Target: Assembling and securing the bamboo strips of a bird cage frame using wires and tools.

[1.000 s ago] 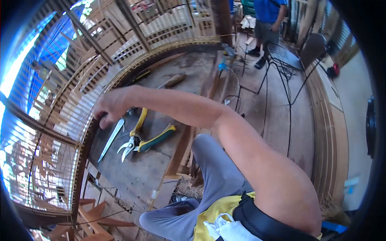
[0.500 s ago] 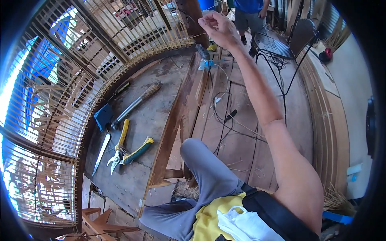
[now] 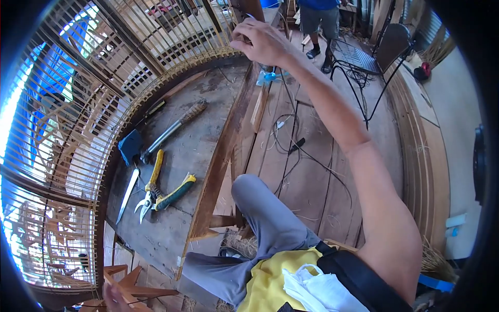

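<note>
My right hand (image 3: 262, 46) is raised at the far end of the worktop, level with the woven cane lattice (image 3: 171, 73). Its fingers are curled together in a pinch, and what they hold, if anything, is too small to make out. Only a blurred part of my left hand (image 3: 115, 300) shows at the lower left edge, in front of a wooden star-shaped piece (image 3: 138, 285). On the dark wooden worktop (image 3: 171, 229) lie open pruning shears (image 3: 150, 197) with yellow and green handles, a knife blade (image 3: 128, 196), a hammer (image 3: 174, 130) with a wrapped grip, and a blue block-like object (image 3: 130, 147).
Black and pale cords (image 3: 296, 148) trail over the plank floor (image 3: 312, 192). A metal chair (image 3: 364, 54) stands at the far right, near a person in dark shorts (image 3: 318, 23). Long boards (image 3: 416, 151) lie along the right wall. A blue plastic piece (image 3: 267, 77) is tied beyond the worktop.
My right hand has moved left and slightly down, toward the lattice. My left hand has come into view at the lower left. The person at the back shows more legs and feet now.
</note>
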